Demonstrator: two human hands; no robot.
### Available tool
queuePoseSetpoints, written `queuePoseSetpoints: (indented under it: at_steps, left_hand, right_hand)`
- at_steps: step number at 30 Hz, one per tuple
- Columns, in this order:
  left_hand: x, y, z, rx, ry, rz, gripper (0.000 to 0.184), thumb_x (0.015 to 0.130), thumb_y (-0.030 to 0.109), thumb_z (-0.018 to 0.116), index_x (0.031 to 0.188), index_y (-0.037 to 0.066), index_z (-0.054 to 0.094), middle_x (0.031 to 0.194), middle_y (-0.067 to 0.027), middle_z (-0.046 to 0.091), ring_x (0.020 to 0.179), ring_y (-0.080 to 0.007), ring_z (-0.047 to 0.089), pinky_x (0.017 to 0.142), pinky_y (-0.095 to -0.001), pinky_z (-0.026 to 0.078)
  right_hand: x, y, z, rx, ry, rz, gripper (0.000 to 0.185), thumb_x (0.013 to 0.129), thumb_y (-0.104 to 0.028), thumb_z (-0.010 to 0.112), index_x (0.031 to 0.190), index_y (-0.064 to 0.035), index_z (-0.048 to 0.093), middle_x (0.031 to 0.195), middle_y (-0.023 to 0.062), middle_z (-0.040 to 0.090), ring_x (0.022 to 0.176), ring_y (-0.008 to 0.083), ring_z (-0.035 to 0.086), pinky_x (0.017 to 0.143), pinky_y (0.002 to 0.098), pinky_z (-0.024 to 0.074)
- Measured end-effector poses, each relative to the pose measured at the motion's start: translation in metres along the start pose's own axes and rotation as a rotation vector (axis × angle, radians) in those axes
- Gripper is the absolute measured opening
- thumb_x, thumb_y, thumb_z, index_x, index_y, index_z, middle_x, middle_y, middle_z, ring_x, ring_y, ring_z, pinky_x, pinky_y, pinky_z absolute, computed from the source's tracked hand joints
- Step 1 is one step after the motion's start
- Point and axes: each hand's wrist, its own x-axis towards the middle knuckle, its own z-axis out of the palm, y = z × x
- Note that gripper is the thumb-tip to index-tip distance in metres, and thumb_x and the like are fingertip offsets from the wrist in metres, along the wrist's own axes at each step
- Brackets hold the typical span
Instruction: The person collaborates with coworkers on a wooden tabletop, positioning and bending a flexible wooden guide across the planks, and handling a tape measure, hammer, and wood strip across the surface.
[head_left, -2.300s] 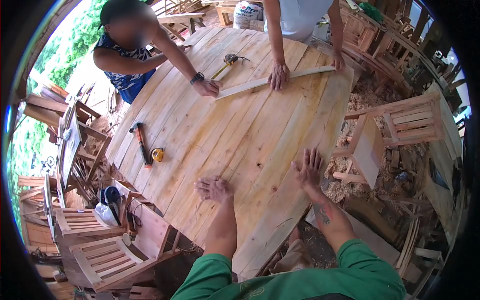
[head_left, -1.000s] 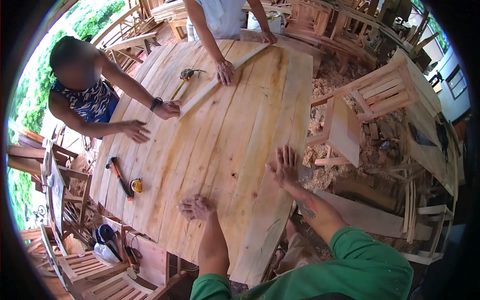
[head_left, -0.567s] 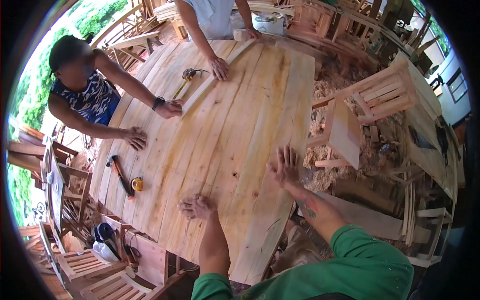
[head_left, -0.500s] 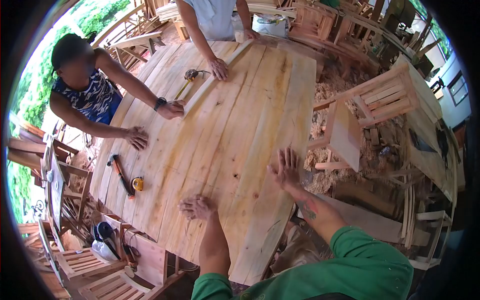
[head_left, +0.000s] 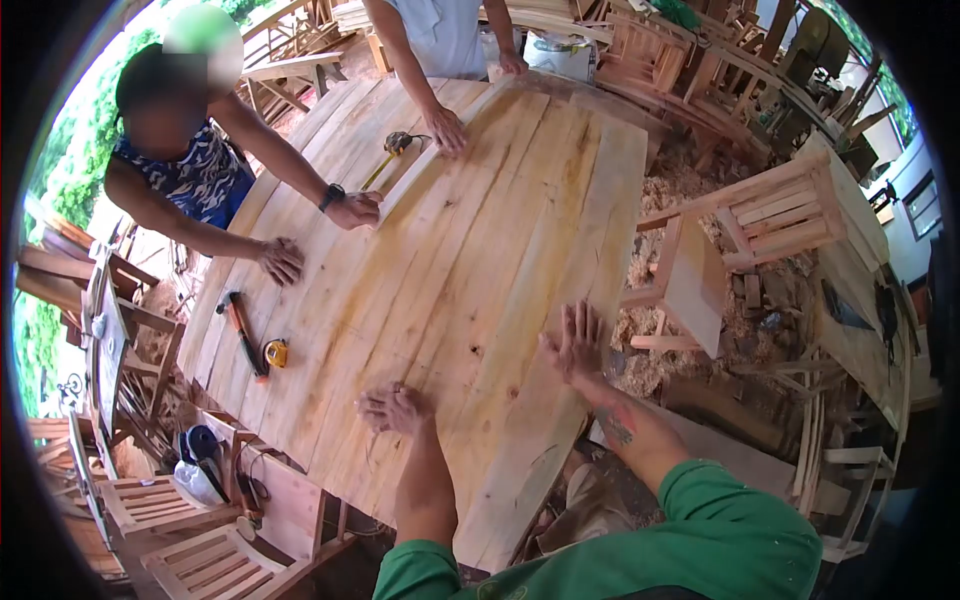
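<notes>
A broad wooden tabletop point(head_left: 470, 270) made of several joined planks lies in front of me. My left hand point(head_left: 396, 408) rests on its near part, palm down, fingers spread. Close to the right edge, my right hand point(head_left: 575, 342) lies flat on the boards with its fingers apart. Neither hand holds anything. To the left of my left hand are a yellow tape measure point(head_left: 276, 352) and a hammer point(head_left: 243, 335) with an orange and black handle. Farther up, a long straight wooden strip point(head_left: 410, 183) lies across the planks, beside a second tape measure point(head_left: 397, 143) with its blade drawn out.
A co-worker in a patterned sleeveless top point(head_left: 195, 175) leans over from the left, one hand at the strip's near end. Another person in a light shirt point(head_left: 440, 35) has a hand on the strip. A wooden chair point(head_left: 690, 270) stands among shavings at right; slatted pieces point(head_left: 215, 570) lie lower left.
The view has shifted slightly. The co-worker at left has leaned their head farther over. My two hands keep their places on the planks.
</notes>
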Motion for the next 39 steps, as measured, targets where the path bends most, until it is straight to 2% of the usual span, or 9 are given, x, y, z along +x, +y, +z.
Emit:
queuePoseSetpoints:
  at_steps: [7,9,13,20,23,29,31,35,39]
  left_hand:
    - [0.003,0.002,0.003,0.041,0.023,-0.032,0.063,0.092,0.034,0.034,0.145,0.002,0.019,0.153,-0.0194,0.011,0.139,-0.0393,0.012,0.106,-0.0597,0.015]
    - [0.002,0.002,0.003,0.072,0.034,-0.027,0.063,0.092,0.034,0.035,0.145,0.002,0.02,0.152,-0.0195,0.011,0.139,-0.0394,0.013,0.106,-0.0594,0.016]
    - [0.004,-0.001,0.008,0.069,0.055,-0.045,0.064,0.091,0.034,0.036,0.144,0.002,0.021,0.152,-0.0204,0.012,0.139,-0.0397,0.014,0.107,-0.0586,0.017]
    - [0.008,-0.003,0.016,0.012,0.153,-0.03,0.065,0.09,0.036,0.037,0.143,0.0,0.022,0.151,-0.0219,0.014,0.139,-0.0396,0.015,0.108,-0.0575,0.013]
    - [0.007,-0.001,0.014,0.087,0.159,-0.068,0.061,0.094,0.037,0.03,0.143,0.002,0.023,0.152,-0.0181,0.015,0.139,-0.0356,0.016,0.108,-0.0543,0.016]
    - [0.006,0.0,0.009,0.012,0.093,-0.048,0.061,0.093,0.036,0.031,0.144,0.002,0.022,0.152,-0.0179,0.014,0.139,-0.0367,0.016,0.108,-0.0555,0.016]
    - [0.004,-0.002,0.009,0.017,0.097,-0.022,0.063,0.091,0.034,0.032,0.144,0.0,0.021,0.152,-0.0206,0.014,0.139,-0.039,0.013,0.109,-0.0572,0.011]
    - [0.009,-0.004,0.018,-0.021,0.11,-0.034,0.062,0.091,0.033,0.032,0.143,0.0,0.022,0.152,-0.0207,0.014,0.139,-0.0397,0.013,0.109,-0.0564,0.01]
    - [0.007,-0.002,0.013,-0.013,0.115,-0.034,0.061,0.092,0.033,0.03,0.143,0.0,0.022,0.151,-0.0207,0.015,0.139,-0.0401,0.013,0.11,-0.0557,0.011]
  right_hand:
    - [0.0,-0.001,0.002,-0.01,0.028,-0.013,0.077,0.085,-0.054,0.048,0.142,-0.0052,0.029,0.147,0.0221,0.024,0.138,0.0392,0.018,0.111,0.0557,0.0081]
    - [0.001,-0.001,0.001,-0.009,-0.032,0.022,0.075,0.088,-0.054,0.044,0.143,-0.007,0.027,0.148,0.0224,0.022,0.139,0.0376,0.014,0.112,0.0543,0.0064]
    - [0.0,0.001,0.004,0.006,-0.035,-0.012,0.078,0.085,-0.055,0.046,0.143,-0.0062,0.027,0.149,0.0223,0.02,0.138,0.0393,0.016,0.111,0.0558,0.0071]
    - [0.001,0.0,0.002,-0.02,-0.072,-0.012,0.077,0.087,-0.055,0.045,0.144,-0.0066,0.025,0.15,0.0227,0.015,0.139,0.0393,0.013,0.111,0.0557,0.007]
    - [0.002,-0.001,0.001,-0.035,-0.078,-0.005,0.077,0.087,-0.054,0.045,0.144,-0.007,0.024,0.15,0.0231,0.016,0.139,0.0379,0.013,0.112,0.0548,0.0055]
    - [0.001,0.001,0.005,-0.087,-0.036,0.001,0.076,0.087,-0.053,0.046,0.144,-0.0077,0.024,0.149,0.0219,0.018,0.138,0.0379,0.015,0.111,0.0552,0.0079]
    - [0.0,0.001,0.004,-0.059,-0.053,-0.004,0.076,0.087,-0.053,0.047,0.144,-0.0077,0.025,0.149,0.0217,0.02,0.138,0.0379,0.016,0.111,0.0552,0.0081]
    - [0.0,0.0,0.003,-0.031,-0.028,-0.017,0.075,0.087,-0.053,0.047,0.144,-0.0075,0.027,0.149,0.0217,0.02,0.138,0.0382,0.016,0.111,0.0552,0.0076]
    - [0.001,-0.002,-0.002,-0.01,-0.091,0.02,0.078,0.087,-0.055,0.044,0.144,-0.0064,0.025,0.15,0.0221,0.015,0.14,0.037,0.01,0.112,0.0531,0.005]
